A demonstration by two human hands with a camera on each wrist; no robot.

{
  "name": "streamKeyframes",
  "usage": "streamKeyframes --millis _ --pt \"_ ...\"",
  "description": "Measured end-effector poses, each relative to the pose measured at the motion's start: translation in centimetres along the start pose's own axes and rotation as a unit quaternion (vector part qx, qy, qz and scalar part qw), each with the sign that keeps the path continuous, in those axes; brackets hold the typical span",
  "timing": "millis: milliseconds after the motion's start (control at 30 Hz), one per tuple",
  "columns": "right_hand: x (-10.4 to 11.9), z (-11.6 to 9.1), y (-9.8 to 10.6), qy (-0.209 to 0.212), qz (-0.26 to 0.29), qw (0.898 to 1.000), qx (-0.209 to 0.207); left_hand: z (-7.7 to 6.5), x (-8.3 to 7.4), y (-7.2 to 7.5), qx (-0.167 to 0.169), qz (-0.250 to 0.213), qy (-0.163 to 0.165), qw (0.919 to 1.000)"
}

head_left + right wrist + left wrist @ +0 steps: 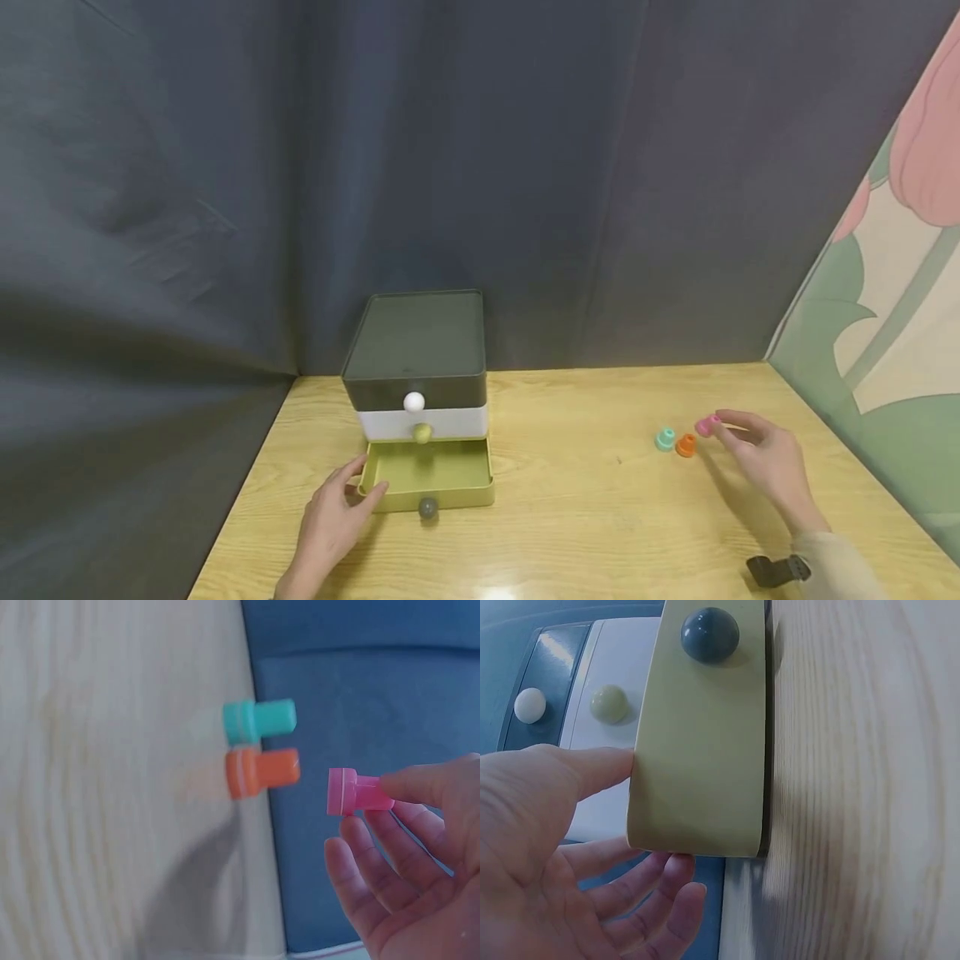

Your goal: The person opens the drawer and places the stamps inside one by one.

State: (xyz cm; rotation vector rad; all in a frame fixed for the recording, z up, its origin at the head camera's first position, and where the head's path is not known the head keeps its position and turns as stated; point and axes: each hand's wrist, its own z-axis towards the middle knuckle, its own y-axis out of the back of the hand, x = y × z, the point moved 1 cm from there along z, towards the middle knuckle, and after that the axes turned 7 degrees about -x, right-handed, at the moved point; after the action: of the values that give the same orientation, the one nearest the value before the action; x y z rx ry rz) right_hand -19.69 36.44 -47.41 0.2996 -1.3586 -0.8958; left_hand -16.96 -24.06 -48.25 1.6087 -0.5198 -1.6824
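A small chest of drawers with a dark top [426,337] stands on the table, its bottom olive-green drawer [461,497] pulled out and bare inside. My left hand [330,514] grips the left front corner of that drawer, the thumb over the rim and the fingers along the side [622,900]. On the right, my right hand [765,458] pinches a small pink stamp [349,793] between thumb and fingers, held above the table. Just left of it, a teal stamp [665,439] and an orange stamp [686,446] stand upright on the wood, side by side.
The wooden table [577,500] reaches back to a dark curtain [525,183]. A flowered panel [885,333] borders the right side. Above the pulled-out drawer are a white drawer [457,423] and a dark one, both pushed in, with round knobs.
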Motion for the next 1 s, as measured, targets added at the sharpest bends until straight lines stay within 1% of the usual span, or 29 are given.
streamKeyframes --millis 133,333,433,567,633,800,1000 --pt "1.7 -0.7 -0.2 0.006 0.009 1.0 -0.007 0.0 -0.1 -0.2 0.001 0.0 -0.003 1.0" --pt "4.6 -1.6 -1.3 0.053 0.029 0.998 0.005 0.0 -0.1 -0.4 0.002 0.0 -0.001 1.0" --pt "5.8 -2.0 -2.4 0.06 0.052 0.996 0.031 -0.1 0.1 -0.3 0.0 -0.002 0.003 1.0" --pt "7.3 -2.6 -4.1 0.061 0.077 0.993 0.065 -0.2 0.3 -0.1 -0.011 -0.002 0.006 0.9999" --pt "7.9 -2.9 -4.8 0.063 0.09 0.991 0.075 -0.4 0.4 -0.1 -0.015 -0.002 0.007 0.9999" --pt "8.8 -3.7 -6.2 0.082 0.119 0.986 0.085 -0.3 0.5 -0.3 -0.013 -0.003 0.006 0.9999" --pt "9.8 -4.1 -6.9 0.092 0.136 0.981 0.102 -0.2 0.2 -0.3 -0.013 -0.007 0.01 0.9998"
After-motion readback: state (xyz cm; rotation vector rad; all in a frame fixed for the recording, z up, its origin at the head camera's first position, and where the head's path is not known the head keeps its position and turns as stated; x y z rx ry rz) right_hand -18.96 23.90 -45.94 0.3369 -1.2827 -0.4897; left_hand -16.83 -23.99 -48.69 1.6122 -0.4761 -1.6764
